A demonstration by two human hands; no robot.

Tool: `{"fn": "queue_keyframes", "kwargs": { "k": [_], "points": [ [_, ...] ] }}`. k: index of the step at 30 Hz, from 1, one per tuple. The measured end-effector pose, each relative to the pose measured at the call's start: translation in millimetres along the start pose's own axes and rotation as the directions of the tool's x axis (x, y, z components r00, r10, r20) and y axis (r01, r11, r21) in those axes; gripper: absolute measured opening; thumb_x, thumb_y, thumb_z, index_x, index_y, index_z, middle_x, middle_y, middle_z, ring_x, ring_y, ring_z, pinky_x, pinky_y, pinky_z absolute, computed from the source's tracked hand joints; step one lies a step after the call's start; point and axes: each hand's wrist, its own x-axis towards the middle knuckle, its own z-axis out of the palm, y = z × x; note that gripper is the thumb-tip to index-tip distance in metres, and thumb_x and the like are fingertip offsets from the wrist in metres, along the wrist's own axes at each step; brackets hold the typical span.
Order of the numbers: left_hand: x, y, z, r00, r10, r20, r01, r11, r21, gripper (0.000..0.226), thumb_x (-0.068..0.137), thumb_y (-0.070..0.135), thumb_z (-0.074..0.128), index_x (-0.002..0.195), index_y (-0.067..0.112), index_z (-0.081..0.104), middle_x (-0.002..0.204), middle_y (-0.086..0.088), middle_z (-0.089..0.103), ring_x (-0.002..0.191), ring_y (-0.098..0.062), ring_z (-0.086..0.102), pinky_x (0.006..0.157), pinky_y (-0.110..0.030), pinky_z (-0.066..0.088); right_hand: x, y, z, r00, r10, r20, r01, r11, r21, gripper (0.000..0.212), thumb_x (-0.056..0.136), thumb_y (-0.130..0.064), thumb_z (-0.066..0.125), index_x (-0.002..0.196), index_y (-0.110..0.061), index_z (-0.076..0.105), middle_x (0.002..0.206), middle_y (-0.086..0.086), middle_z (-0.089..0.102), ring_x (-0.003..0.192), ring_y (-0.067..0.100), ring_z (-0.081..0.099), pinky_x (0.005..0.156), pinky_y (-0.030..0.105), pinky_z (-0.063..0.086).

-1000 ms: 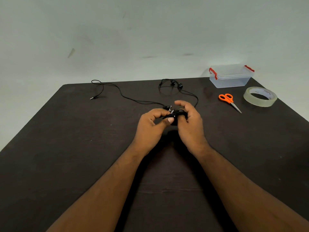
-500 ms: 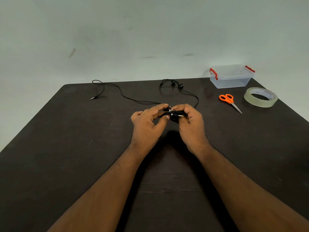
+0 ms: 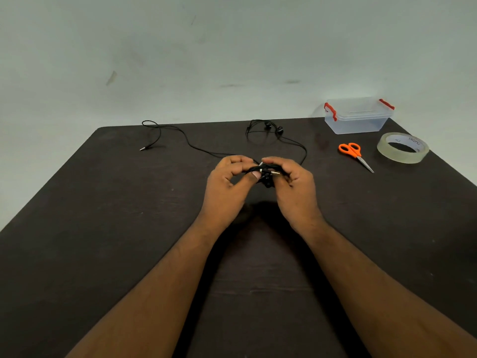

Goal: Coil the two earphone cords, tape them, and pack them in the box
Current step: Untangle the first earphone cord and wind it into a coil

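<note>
Mid-frame, coil (image 3: 265,172) pinched between left hand (image 3: 227,182) and right hand (image 3: 294,187), long axis running left-right, plug tip pointing right. Tape (image 3: 402,148) and scissors (image 3: 355,155) off to the right, nearer the right hand; box (image 3: 358,116) upper right, lid on. Second cord (image 3: 196,148) loose, upper left.

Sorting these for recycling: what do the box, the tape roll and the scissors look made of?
Box: clear, glossy plastic with red plastic clips; you see through its walls. Tape roll: translucent film, probably on a printed card core. Scissors: orange handles, likely plastic, with grey blades that look like bare metal.
</note>
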Motion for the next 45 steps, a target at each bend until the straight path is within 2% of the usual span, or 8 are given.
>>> {"fn": "queue_keyframes", "kwargs": {
  "k": [10,13,20,25,34,40,43,45],
  "points": [
    [-0.8,2.0,-1.6,0.995,-0.089,0.047,0.094,0.989,-0.114,0.021,0.087,0.000,0.063,0.090,0.019,0.073,0.085,0.006,0.074,0.084,-0.007,0.068,0.069,-0.019,0.051,2.4,-4.3,2.4,0.974,0.224,0.031,-0.225,0.949,0.222,0.028,0.089,0.010,0.052,0.098,-0.011,0.069,0.092,0.002,0.072,0.089,0.013,0.069,0.078,0.025,0.054],
    [-0.7,0.6,-1.3,0.995,-0.094,0.046,0.099,0.984,-0.145,0.018,0.086,0.001,0.064,0.092,0.015,0.073,0.090,-0.001,0.075,0.090,-0.012,0.069,0.078,-0.021,0.052,2.5,-5.3,-0.1,0.971,0.236,0.028,-0.235,0.935,0.266,0.025,0.087,0.010,0.055,0.099,-0.008,0.069,0.093,0.006,0.073,0.088,0.016,0.069,0.076,0.025,0.054],
    [0.7,-3.5,-3.5,0.973,-0.228,0.045,0.232,0.944,-0.235,0.014,0.088,0.003,0.062,0.093,0.010,0.073,0.089,-0.007,0.072,0.081,-0.012,0.063,0.066,-0.020,0.051,1.6,-10.1,-2.4,0.973,0.225,0.044,-0.225,0.903,0.366,0.023,0.086,0.009,0.059,0.099,-0.006,0.069,0.087,0.004,0.072,0.084,0.012,0.068,0.077,0.023,0.053],
    [5.5,-7.4,-12.1,0.941,-0.293,0.169,0.335,0.879,-0.340,0.010,0.085,0.005,0.063,0.084,0.009,0.073,0.084,-0.010,0.070,0.084,-0.022,0.061,0.077,-0.036,0.047,7.4,-6.6,-13.1,0.927,0.267,0.265,-0.356,0.850,0.389,0.022,0.085,0.005,0.060,0.094,-0.012,0.071,0.089,0.007,0.071,0.086,0.019,0.062,0.079,0.031,0.048],
    [7.0,0.8,-22.4,0.854,-0.205,0.478,0.406,0.838,-0.364,0.016,0.072,0.009,0.050,0.069,0.011,0.066,0.080,-0.006,0.069,0.088,-0.019,0.062,0.070,-0.023,0.045,9.4,-4.5,-22.1,0.898,0.191,0.397,-0.332,0.885,0.325,0.018,0.074,-0.004,0.069,0.087,-0.016,0.075,0.085,0.007,0.072,0.085,0.020,0.063,0.079,0.026,0.052],
    [3.2,-2.9,-16.7,0.882,-0.150,0.448,0.149,0.988,0.037,0.010,0.082,0.013,0.071,0.080,0.006,0.065,0.075,-0.014,0.058,0.069,-0.023,0.052,0.069,-0.032,0.041,15.8,-6.7,-43.0,0.909,0.019,0.416,0.022,0.995,-0.095,0.019,0.078,0.008,0.068,0.091,-0.005,0.074,0.089,0.010,0.073,0.085,0.008,0.066,0.081,0.023,0.050],
    [1.2,-1.1,-8.7,0.878,-0.023,0.478,-0.139,0.944,0.301,0.009,0.080,0.021,0.075,0.084,0.017,0.067,0.085,0.008,0.066,0.085,-0.004,0.058,0.080,-0.022,0.044,13.9,-3.9,-63.2,0.909,-0.080,0.410,0.226,0.919,-0.322,0.025,0.073,0.010,0.068,0.089,-0.008,0.076,0.098,0.006,0.072,0.093,-0.008,0.058,0.085,0.009,0.041],
    [0.9,-0.9,-0.4,0.859,0.036,0.511,-0.294,0.851,0.435,0.014,0.079,0.028,0.076,0.090,0.021,0.069,0.092,0.008,0.067,0.095,-0.009,0.056,0.085,-0.027,0.044,13.5,-3.5,-75.7,0.872,-0.154,0.465,0.390,0.792,-0.470,0.025,0.072,0.002,0.064,0.088,-0.012,0.077,0.101,0.004,0.072,0.095,0.001,0.058,0.085,0.014,0.040]
  ]
}}
